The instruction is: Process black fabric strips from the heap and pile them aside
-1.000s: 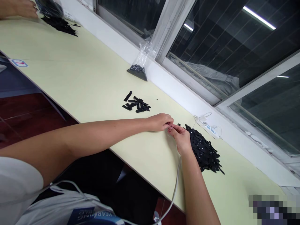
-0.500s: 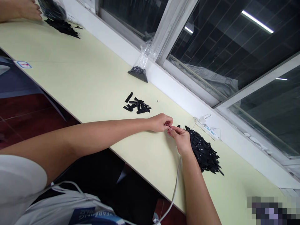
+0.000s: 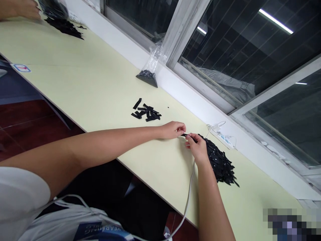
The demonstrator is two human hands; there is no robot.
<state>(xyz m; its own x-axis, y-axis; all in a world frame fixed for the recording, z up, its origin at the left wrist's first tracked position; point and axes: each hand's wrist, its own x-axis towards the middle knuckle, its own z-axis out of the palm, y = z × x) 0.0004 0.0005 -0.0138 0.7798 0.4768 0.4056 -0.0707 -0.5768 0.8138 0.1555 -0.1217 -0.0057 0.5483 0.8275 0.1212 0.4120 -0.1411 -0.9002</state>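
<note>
Between my two hands stretches a short black strip (image 3: 184, 135), held above the table. My left hand (image 3: 173, 130) is closed on the strip's left end. My right hand (image 3: 197, 147) pinches its other end with thumb and fingers, partly hiding it. Just behind my right hand lies a big heap of black strips (image 3: 220, 162), with small shiny spots among them. A smaller loose group of black strips (image 3: 150, 113) rests beyond my left forearm.
A clear plastic bag (image 3: 149, 75) of small dark pieces leans on the window ledge. A power strip (image 3: 223, 139) lies along the wall. A white cable (image 3: 189, 197) runs by my right forearm. Another person's hand (image 3: 28, 9) is at the far left beside black strips (image 3: 65, 27).
My right hand has drawn a little to the right, away from my left, so the black strip now shows between them. The other person's hand has shifted slightly left.
</note>
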